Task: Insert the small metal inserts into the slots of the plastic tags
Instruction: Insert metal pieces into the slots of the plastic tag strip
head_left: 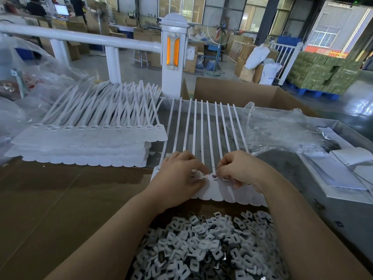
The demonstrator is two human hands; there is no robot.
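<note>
left hand (178, 176): fingers curled down on the heads of the tag strip (214, 188), pressing them flat; thumb tip at the strip's middle.
right hand (238, 170): fingertips bunched in a pinch at one tag's slot, just right of the left thumb; what they pinch is hidden, likely an insert, cannot tell.
tag strip: joined white tags, tails fanning away from both hands, heads under the fingers.
inserts (203, 245): loose heap in the cardboard box, just below the wrists.
stacked tags (84, 138): layered pile well left of the left hand.
plastic bag (282, 128): crumpled, beyond the right hand.
</note>
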